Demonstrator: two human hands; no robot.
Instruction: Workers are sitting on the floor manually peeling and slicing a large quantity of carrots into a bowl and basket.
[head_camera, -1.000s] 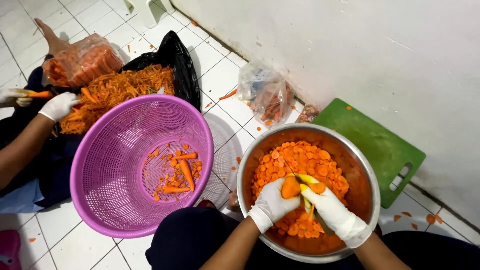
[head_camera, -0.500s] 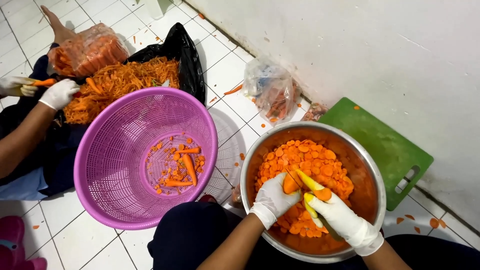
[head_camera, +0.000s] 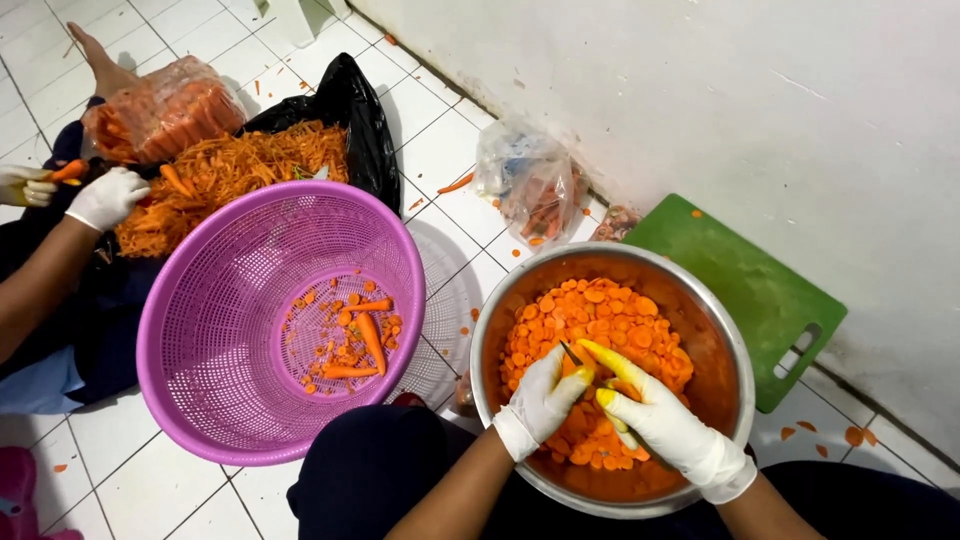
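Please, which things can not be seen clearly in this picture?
- Head view: what the left hand and right hand grip, covered by the gloved fingers.
- Contents of the clear bag, blurred by crumpled plastic.
- Co-worker's far hand, cut by the left edge.

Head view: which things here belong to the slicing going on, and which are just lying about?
In use:
left hand
right hand
knife
steel bowl of carrot slices

Lying about:
purple basket
green cutting board
clear plastic bag
black bag of peelings
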